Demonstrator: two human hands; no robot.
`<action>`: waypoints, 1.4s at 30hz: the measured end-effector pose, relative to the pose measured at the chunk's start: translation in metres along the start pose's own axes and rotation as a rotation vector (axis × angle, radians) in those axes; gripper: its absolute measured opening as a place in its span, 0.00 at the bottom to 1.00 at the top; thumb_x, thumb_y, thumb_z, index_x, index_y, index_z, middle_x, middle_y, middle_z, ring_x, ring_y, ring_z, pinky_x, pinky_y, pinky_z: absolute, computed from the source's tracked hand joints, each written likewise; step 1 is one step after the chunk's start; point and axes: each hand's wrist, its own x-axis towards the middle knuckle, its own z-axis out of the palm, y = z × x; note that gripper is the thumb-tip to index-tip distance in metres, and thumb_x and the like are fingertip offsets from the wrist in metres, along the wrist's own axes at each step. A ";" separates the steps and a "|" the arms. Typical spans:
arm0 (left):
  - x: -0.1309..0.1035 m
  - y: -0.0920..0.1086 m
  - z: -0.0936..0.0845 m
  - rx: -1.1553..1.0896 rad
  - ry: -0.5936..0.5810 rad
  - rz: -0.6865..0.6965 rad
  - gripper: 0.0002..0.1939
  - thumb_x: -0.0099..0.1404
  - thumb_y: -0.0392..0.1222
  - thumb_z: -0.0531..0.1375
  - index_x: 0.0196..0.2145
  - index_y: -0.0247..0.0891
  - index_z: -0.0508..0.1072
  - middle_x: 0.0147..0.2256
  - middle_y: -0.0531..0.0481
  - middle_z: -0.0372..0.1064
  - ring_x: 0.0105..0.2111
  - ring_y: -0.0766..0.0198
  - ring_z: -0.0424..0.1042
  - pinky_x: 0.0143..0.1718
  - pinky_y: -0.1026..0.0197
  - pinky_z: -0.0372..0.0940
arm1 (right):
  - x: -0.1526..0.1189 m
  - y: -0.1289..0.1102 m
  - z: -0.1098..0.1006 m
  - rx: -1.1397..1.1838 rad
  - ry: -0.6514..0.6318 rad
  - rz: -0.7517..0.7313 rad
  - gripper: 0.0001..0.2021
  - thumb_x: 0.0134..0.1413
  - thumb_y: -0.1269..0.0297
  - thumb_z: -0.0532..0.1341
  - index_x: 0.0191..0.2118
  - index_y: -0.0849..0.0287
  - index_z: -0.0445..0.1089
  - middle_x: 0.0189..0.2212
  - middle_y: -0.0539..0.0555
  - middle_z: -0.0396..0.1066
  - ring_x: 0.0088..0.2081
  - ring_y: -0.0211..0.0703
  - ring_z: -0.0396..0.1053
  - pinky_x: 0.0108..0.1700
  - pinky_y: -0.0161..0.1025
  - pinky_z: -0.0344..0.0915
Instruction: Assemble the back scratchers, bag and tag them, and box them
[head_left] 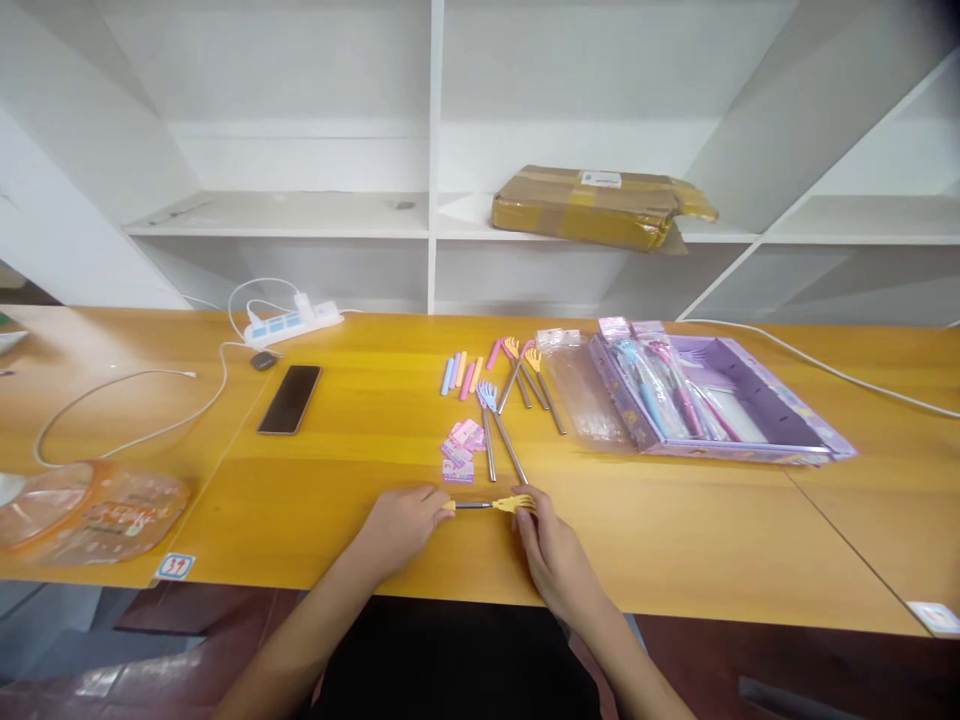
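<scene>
Yellow at one end and bare metal along its stem, a small back scratcher (491, 504) lies crosswise near the front edge of the counter (675, 540), held between two hands. The left hand (401, 522) pinches the handle end with its fingertips closed on it; the right hand (551, 555) grips the yellow claw end, fingers curled over it. Just behind it sit a few small pink packets (461, 448), and two more scratchers with blue claws (491, 420) lie with their stems pointing toward the person. Further back rest pastel handle sleeves (461, 372) and more scratchers with orange claws (525, 375). To the right lies a clear plastic bag (581, 395), touching a purple box (750, 400) that holds packaged items. Well to the left are a black phone (290, 398), a white power strip (292, 320) with its cable, and an orange bag (90, 515). On the white shelf (300, 215) behind lies a taped brown parcel (600, 205).
</scene>
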 end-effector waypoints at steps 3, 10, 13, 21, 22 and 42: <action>0.002 0.003 -0.001 0.000 -0.048 -0.025 0.16 0.83 0.49 0.50 0.43 0.41 0.74 0.37 0.51 0.77 0.35 0.61 0.76 0.34 0.60 0.61 | 0.002 0.002 0.000 -0.017 -0.059 0.010 0.19 0.78 0.54 0.44 0.60 0.57 0.63 0.32 0.55 0.77 0.32 0.51 0.79 0.34 0.42 0.70; 0.006 0.006 -0.007 0.000 -0.110 -0.049 0.16 0.83 0.48 0.49 0.44 0.40 0.73 0.40 0.49 0.78 0.39 0.58 0.78 0.38 0.60 0.64 | 0.007 -0.001 -0.005 -0.007 -0.077 -0.003 0.17 0.78 0.53 0.46 0.58 0.56 0.64 0.31 0.53 0.77 0.32 0.51 0.78 0.35 0.42 0.69; 0.007 0.007 -0.009 -0.006 -0.123 -0.052 0.17 0.83 0.48 0.49 0.43 0.40 0.73 0.40 0.49 0.77 0.39 0.59 0.77 0.39 0.60 0.64 | 0.008 -0.002 -0.007 0.022 -0.085 -0.006 0.17 0.78 0.53 0.45 0.56 0.55 0.64 0.29 0.52 0.75 0.30 0.50 0.76 0.35 0.42 0.67; 0.008 0.008 -0.012 -0.001 -0.123 -0.046 0.18 0.84 0.49 0.46 0.42 0.40 0.71 0.39 0.49 0.77 0.39 0.58 0.77 0.39 0.59 0.63 | 0.010 0.001 -0.008 0.096 -0.125 0.011 0.18 0.79 0.52 0.45 0.55 0.54 0.65 0.26 0.48 0.69 0.29 0.47 0.71 0.36 0.41 0.64; 0.008 0.008 -0.012 -0.008 -0.120 -0.047 0.18 0.83 0.49 0.47 0.41 0.40 0.71 0.39 0.49 0.77 0.39 0.58 0.77 0.39 0.59 0.63 | 0.010 0.001 -0.008 0.099 -0.127 0.008 0.17 0.79 0.52 0.45 0.55 0.54 0.66 0.26 0.48 0.68 0.29 0.47 0.71 0.36 0.41 0.64; 0.011 0.008 -0.010 0.098 -0.146 -0.094 0.08 0.73 0.39 0.54 0.35 0.41 0.69 0.33 0.48 0.76 0.34 0.57 0.76 0.34 0.59 0.60 | 0.008 -0.001 -0.008 0.060 -0.104 -0.057 0.14 0.77 0.58 0.49 0.52 0.55 0.70 0.37 0.55 0.79 0.36 0.49 0.78 0.42 0.42 0.70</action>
